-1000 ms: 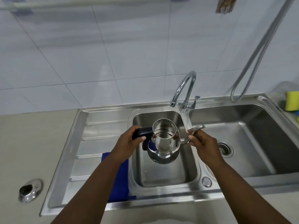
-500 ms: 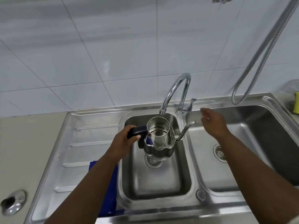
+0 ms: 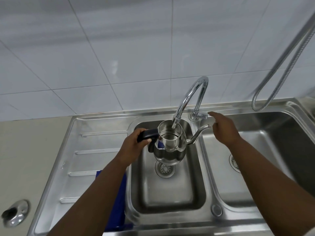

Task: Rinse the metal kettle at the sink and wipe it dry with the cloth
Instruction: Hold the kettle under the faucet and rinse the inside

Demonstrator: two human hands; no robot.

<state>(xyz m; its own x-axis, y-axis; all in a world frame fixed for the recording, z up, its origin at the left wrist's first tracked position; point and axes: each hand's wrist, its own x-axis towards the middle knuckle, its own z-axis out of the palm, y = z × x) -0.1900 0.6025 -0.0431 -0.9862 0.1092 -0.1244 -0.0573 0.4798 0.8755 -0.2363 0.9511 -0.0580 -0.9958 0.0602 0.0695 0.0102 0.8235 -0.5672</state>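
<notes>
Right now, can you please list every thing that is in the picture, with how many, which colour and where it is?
kettle: 1, shiny metal with dark handle, no lid on, held over the left basin, mouth under the tap outlet
tap: 1, chrome, curved, behind the basins
tap lever: 1, chrome, at the tap base
sink: 1, steel, two basins and a ribbed drainboard on the left
drain strainers: 2, metal, one in each basin
cloth: 1, blue, on the drainboard, partly hidden by the left arm
hose: 1, metal, looped at upper right
lid: 1, metal with dark knob, on the counter at lower left
left hand: grip closed on the kettle handle
right hand: open, finger reaching to the tap lever
</notes>
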